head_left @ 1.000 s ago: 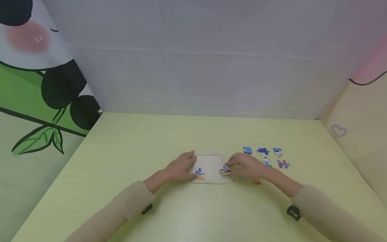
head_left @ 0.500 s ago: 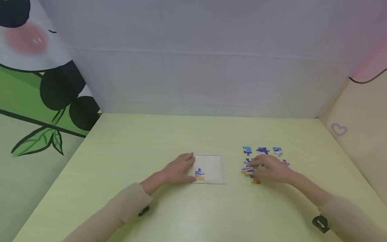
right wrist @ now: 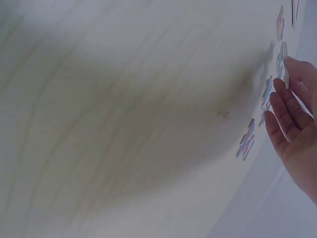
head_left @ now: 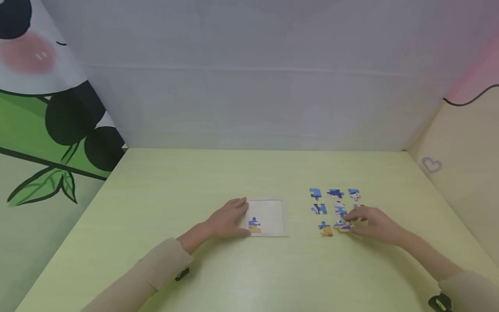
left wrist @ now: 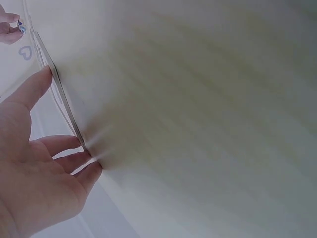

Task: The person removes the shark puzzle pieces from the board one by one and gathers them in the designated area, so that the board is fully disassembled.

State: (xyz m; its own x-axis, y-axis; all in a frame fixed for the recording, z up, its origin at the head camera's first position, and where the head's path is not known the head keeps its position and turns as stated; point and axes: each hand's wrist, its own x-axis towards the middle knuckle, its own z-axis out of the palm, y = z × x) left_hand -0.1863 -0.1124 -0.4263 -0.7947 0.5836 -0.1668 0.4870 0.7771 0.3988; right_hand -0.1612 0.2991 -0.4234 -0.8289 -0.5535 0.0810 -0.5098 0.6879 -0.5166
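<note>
My left hand rests along the left edge of a pale square puzzle tray. In the left wrist view, spread fingers and the thumb touch the tray's edge. One blue-and-yellow jigsaw piece lies in the tray's lower left corner. To the right, my right hand pinches a jigsaw piece coloured white, blue and yellow, low over the table. The right wrist view shows that piece edge-on between thumb and fingers; whether it touches the table I cannot tell.
Several loose jigsaw pieces lie in rough rows right of the tray, among them a blue one, a dark blue one and a yellow-and-blue one. My right hand partly covers one. A pale wall closes off the table's back.
My right hand has moved right, from beside the tray to the loose pieces, carrying the pinched jigsaw piece. My left hand stays at the tray's edge.
</note>
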